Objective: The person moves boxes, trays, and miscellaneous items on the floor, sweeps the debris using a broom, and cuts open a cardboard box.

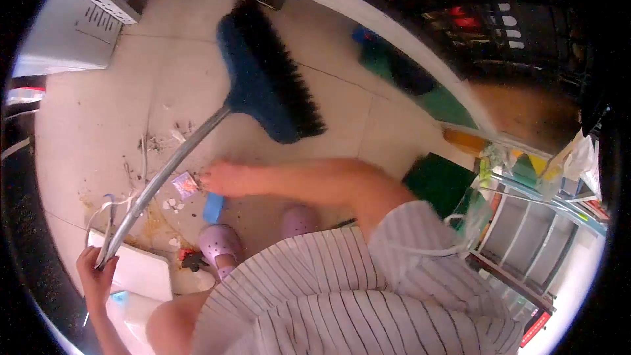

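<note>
A broom with a dark blue head and black bristles is held up off the tiled floor, its bristles facing up and right. My left hand is closed around the lower end of its grey metal handle. My right hand reaches low across to the left, beside a small printed packet. Its fingers are blurred, and whether they touch the packet I cannot tell. Just below that hand is a blue scrap. A pale strap dangles or lies near the handle.
Dirt and white bits litter the floor. A white panel lies lower left, near a red and black item. Purple clogs are on my feet. A white-edged rack and drawers stand to the right.
</note>
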A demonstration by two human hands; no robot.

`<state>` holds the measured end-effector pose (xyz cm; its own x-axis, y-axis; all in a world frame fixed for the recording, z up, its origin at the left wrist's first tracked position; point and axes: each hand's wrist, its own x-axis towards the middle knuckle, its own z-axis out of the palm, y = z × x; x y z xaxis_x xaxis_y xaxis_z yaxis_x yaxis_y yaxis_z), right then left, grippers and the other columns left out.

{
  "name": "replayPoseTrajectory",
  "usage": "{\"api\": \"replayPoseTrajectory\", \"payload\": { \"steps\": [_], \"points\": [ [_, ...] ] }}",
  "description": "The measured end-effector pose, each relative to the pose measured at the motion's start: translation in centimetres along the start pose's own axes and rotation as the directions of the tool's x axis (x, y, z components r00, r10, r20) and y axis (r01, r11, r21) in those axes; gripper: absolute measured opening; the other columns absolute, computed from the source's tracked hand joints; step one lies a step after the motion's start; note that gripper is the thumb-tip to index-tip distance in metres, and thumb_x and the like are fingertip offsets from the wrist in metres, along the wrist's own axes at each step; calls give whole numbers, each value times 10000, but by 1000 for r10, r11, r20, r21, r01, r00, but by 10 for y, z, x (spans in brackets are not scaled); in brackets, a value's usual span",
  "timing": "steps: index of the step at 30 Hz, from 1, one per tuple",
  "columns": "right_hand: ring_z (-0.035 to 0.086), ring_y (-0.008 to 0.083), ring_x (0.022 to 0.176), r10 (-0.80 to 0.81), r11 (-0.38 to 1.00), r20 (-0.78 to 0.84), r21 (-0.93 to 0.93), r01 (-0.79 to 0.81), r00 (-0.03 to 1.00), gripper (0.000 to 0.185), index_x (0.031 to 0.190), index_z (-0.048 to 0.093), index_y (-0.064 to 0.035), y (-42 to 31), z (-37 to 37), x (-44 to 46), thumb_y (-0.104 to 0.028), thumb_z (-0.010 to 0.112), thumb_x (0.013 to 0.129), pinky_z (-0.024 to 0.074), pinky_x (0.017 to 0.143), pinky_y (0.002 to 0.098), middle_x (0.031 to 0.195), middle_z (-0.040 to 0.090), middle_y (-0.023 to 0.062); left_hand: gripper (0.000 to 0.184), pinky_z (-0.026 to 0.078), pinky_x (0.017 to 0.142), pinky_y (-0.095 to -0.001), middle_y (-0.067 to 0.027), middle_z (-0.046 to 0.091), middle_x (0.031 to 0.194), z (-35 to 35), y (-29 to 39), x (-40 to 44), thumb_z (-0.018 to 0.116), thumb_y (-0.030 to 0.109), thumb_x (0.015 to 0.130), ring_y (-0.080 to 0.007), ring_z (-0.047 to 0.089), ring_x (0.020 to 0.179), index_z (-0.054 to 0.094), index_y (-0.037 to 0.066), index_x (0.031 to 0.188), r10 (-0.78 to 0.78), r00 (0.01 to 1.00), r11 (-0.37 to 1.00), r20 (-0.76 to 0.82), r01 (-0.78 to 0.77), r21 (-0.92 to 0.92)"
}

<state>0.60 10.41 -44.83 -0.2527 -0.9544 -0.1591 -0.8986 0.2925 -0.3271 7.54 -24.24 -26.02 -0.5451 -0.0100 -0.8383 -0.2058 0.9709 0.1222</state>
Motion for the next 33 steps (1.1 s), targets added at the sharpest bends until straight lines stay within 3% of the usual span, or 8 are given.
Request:
{"api": "replayPoseTrajectory", "payload": {
  "steps": [2, 7, 13, 17, 20, 22, 29, 33],
  "points": [
    [443, 232, 866, -6, 924, 404, 353, -150, 915, 223, 810, 519, -79, 35, -34, -33, -188, 557, 618, 389, 682, 356, 903, 471, 69, 374, 387, 673, -275, -107, 381, 899, 41, -26, -8, 625, 54, 621, -199, 431, 785, 391, 2, 908, 158, 767, 944, -622, -302, -133],
    [464, 280, 831, 508, 685, 97, 558, -469, 856, 422, 929, 466, -37, 90, -73, -169, -267, 596, 600, 391, 700, 356, 881, 471, 138, 239, 354, 548, -249, -83, 417, 759, 51, -18, -3, 604, 57, 636, -157, 411, 668, 432, 0, 792, 80, 731, 895, -678, -352, -273],
    [480, 294, 845, 988, -80, -55, 621, -779, -145, 527, 974, 447, 13, 195, -33, -184, -421, 500, 680, 380, 720, 363, 926, 499, 180, 116, 318, 456, -237, -21, 391, 549, 22, 29, -7, 577, -1, 616, -114, 373, 502, 461, 0, 610, -36, 911, 903, -410, -146, -404],
    [502, 273, 803, 955, -154, 290, 322, -934, -58, 434, 977, 444, -12, 236, -50, -164, -374, 409, 741, 402, 673, 374, 865, 527, 158, 118, 332, 454, -262, -75, 421, 546, -7, 72, -28, 602, 32, 592, -164, 398, 473, 502, 1, 647, 67, 873, 971, -484, -168, -168],
    [512, 221, 775, 796, 492, 257, 254, -833, 549, 438, 905, 461, -9, 129, -60, -134, -411, 363, 764, 411, 640, 343, 855, 541, 119, 153, 347, 469, -278, -101, 459, 576, -13, 105, -51, 623, 89, 588, -206, 438, 499, 528, 6, 676, 4, 901, 967, -433, -115, -229],
    [512, 158, 761, 344, -310, 890, 407, -859, 298, 515, 844, 498, -24, 49, -110, -79, -509, 359, 741, 417, 640, 281, 884, 537, 89, 172, 360, 482, -285, -104, 470, 584, -10, 108, -43, 626, 106, 592, -204, 453, 513, 532, 6, 696, -58, 943, 964, -328, -33, -265],
    [541, 178, 587, 217, -942, 784, 324, -85, 582, 403, 855, 434, -39, -103, -115, 8, -427, 401, 752, 438, 487, 263, 837, 509, 130, 259, 393, 580, -292, -120, 545, 738, -33, 145, -82, 544, 225, 707, -192, 499, 617, 528, -3, 829, 233, 958, 855, 165, -121, -505],
    [517, 175, 489, 403, -894, 865, 303, 330, 298, 301, 803, 388, -42, -142, -190, 25, -342, 380, 783, 436, 434, 291, 584, 457, 72, 283, 390, 652, -275, -76, 553, 771, -32, 125, -134, 401, 240, 804, -144, 487, 714, 515, 11, 926, 0, 988, 693, 153, 111, -713]
  ]
}}
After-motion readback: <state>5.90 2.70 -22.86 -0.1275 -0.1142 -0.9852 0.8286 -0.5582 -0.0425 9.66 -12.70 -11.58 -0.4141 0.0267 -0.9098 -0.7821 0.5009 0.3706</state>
